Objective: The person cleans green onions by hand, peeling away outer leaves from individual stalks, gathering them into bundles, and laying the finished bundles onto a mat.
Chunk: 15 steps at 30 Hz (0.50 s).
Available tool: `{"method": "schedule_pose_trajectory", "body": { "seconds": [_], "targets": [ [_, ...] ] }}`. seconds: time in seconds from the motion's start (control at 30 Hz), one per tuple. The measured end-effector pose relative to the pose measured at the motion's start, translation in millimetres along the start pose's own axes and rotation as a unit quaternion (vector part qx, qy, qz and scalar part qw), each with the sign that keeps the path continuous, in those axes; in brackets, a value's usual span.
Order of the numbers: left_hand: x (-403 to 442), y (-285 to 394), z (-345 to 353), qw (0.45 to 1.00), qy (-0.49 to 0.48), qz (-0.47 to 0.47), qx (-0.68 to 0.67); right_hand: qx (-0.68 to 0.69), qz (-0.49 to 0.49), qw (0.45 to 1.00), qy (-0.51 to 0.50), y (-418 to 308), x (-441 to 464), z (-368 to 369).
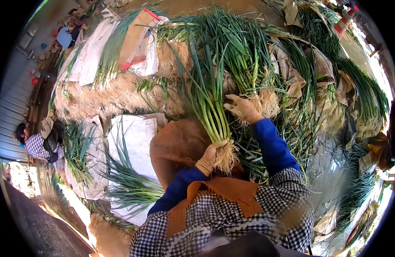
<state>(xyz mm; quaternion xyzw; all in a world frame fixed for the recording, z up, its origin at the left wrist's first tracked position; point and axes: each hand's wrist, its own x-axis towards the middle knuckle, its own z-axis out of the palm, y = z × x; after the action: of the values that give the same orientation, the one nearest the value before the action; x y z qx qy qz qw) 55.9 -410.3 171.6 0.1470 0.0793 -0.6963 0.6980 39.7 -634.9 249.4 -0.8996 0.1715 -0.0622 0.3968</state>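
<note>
A bunch of long green-leaved stalks (213, 116) with pale stems and tan roots stands upright in front of me, roots toward my body. My left hand (209, 159), in a pale glove, is wrapped round its lower end just above the roots. To the right of the stalks, my right hand (243, 109) is raised with fingers apart and nothing between them. Just beyond it lies another bunch (244, 73), its roots near my right fingers. An orange-brown cloth (176, 143) covers my knee beside my left hand.
Rows of root bundles (116, 98) lie at the left, partly under white sacks (92, 51). More green bunches (366, 98) are piled at the right. Loose leaves lie on a white sheet (133, 141). A person in a checked top (36, 146) is at the far left.
</note>
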Motion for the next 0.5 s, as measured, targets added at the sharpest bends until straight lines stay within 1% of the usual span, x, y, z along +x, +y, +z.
{"method": "schedule_pose_trajectory", "body": {
  "seconds": [0.03,0.07,0.1,0.13,0.2,0.23,0.27,0.3,0.33,0.37,0.4,0.43,0.47,0.5],
  "targets": [
    [-0.4,0.3,4.3,1.0,0.01,0.012,-0.006,0.067,0.036,0.991,-0.113,7.1,18.1,7.7],
    [-2.0,0.3,8.8,0.999,0.021,0.026,-0.015,0.131,0.072,0.963,-0.226,3.7,28.8,10.8],
    [-4.3,0.9,12.8,0.997,0.053,0.047,0.011,0.047,0.055,0.975,-0.209,2.1,32.7,13.0],
    [-4.8,4.6,13.4,0.997,0.051,0.053,0.012,-0.076,-0.075,0.985,-0.134,7.4,31.4,10.5],
    [-3.9,5.0,9.5,0.999,0.028,0.036,-0.009,0.016,0.027,0.98,-0.195,-28.3,-14.8,-23.1],
    [-0.3,4.7,2.4,0.999,0.014,0.041,-0.004,0.069,0.022,0.968,-0.242,-47.9,-45.7,-40.8],
    [-0.9,3.1,12.8,0.999,0.011,0.038,-0.009,0.12,0.019,0.95,-0.287,-55.8,-74.9,-52.0],
    [-5.5,2.6,32.3,0.996,0.052,0.072,-0.018,0.122,0.04,0.921,-0.367,-25.5,-101.2,-48.3],
    [-7.4,5.3,43.9,0.99,0.09,0.105,-0.022,0.207,0.072,0.857,-0.467,-9.5,-127.5,-49.8],
    [-2.7,10.0,17.4,0.996,-0.04,0.08,-0.027,0.123,0.067,0.841,-0.523,23.4,-156.5,-35.8],
    [-6.5,11.5,28.5,0.983,-0.149,0.019,-0.11,-0.093,0.245,0.729,-0.632,31.7,-175.2,-24.5],
    [-10.2,8.7,40.0,0.972,-0.187,0.028,-0.138,-0.235,0.205,0.74,-0.597,28.4,-183.6,-33.8],
    [-12.2,7.7,48.5,0.96,-0.224,0.038,-0.164,-0.37,0.181,0.724,-0.554,24.6,-192.0,-43.3],
    [-11.9,7.1,50.4,0.959,-0.247,0.063,-0.126,-0.361,0.168,0.774,-0.492,29.9,-163.0,-47.3]
  ]
}}
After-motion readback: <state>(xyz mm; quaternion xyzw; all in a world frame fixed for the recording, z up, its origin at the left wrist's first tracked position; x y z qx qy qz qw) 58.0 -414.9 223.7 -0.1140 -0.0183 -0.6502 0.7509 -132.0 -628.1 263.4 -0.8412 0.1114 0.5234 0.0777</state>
